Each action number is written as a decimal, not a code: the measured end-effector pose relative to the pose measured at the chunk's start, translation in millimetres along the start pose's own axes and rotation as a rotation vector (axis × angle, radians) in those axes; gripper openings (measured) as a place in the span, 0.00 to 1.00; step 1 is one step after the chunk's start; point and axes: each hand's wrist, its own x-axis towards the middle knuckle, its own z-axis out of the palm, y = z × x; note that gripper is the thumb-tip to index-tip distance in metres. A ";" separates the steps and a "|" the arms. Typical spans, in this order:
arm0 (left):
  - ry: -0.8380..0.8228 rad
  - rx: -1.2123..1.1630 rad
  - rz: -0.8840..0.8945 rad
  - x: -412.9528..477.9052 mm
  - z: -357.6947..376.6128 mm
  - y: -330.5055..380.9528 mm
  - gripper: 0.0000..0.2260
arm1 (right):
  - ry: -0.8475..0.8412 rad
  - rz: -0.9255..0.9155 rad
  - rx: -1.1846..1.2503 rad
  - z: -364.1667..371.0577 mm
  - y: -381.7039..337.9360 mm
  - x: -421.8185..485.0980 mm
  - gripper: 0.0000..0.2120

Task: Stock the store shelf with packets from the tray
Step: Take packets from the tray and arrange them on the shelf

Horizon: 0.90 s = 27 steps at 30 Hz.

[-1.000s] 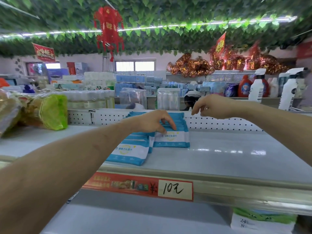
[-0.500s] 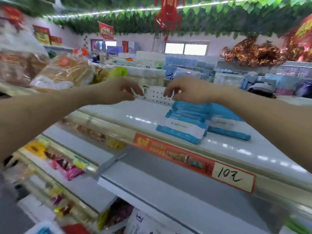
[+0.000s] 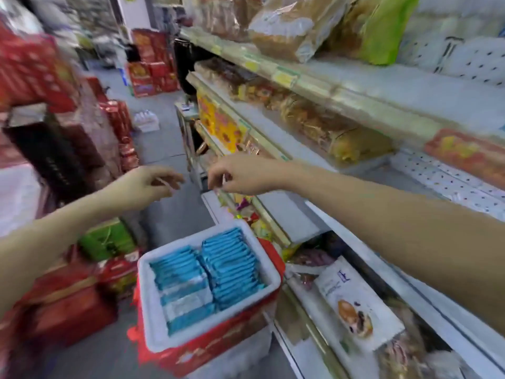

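A white tray (image 3: pixel 153 321) sits low in the aisle on a red box, filled with two rows of blue packets (image 3: pixel 207 274) standing on edge. Both hands hover in the air well above it, holding nothing. My left hand (image 3: pixel 142 184) is up and left of the tray, fingers loosely curled and apart. My right hand (image 3: pixel 240 173) is just right of it, close to the shelf edges, fingers curled downward and apart. The top shelf (image 3: pixel 410 88) runs along the right; the packets stacked there are out of view. The picture is blurred by motion.
Shelves on the right hold bagged bread (image 3: pixel 289 26), wrapped snacks (image 3: pixel 322 124) and a white bag (image 3: pixel 358 305) lower down. Red gift boxes (image 3: pixel 68 310) and a green box (image 3: pixel 106 239) stack on the left. The grey aisle floor (image 3: pixel 161 143) runs ahead between them.
The view has swung left and down from the top shelf to the aisle and the tray. Both hands have left the shelved packets and dropped, empty, toward the tray.
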 end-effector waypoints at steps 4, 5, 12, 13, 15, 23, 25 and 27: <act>-0.026 0.022 -0.177 -62.4 40.9 -63.6 0.16 | -0.227 -0.051 0.113 112.8 -24.6 27.5 0.14; -0.032 0.019 -0.208 -74.6 50.8 -74.6 0.15 | -0.286 -0.067 0.164 137.3 -30.6 30.9 0.14; -0.025 -0.034 -0.357 -127.1 84.8 -107.6 0.16 | -0.633 -0.110 0.304 248.5 -52.0 43.9 0.15; -0.019 -0.047 -0.372 -131.3 84.5 -110.0 0.15 | -0.662 -0.111 0.300 255.0 -50.4 44.6 0.15; -0.008 -0.069 -0.386 -137.4 82.5 -114.2 0.15 | -0.691 -0.105 0.303 263.5 -46.6 45.7 0.15; -0.019 -0.081 -0.410 -139.3 83.4 -122.4 0.15 | -0.598 -0.054 0.328 278.7 -43.6 46.3 0.13; -0.035 -0.082 -0.418 -138.2 84.5 -122.8 0.16 | -0.576 -0.062 0.334 280.5 -45.0 45.9 0.11; -0.042 -0.093 -0.427 -137.0 84.9 -123.5 0.16 | -0.578 -0.078 0.328 281.0 -46.4 46.2 0.13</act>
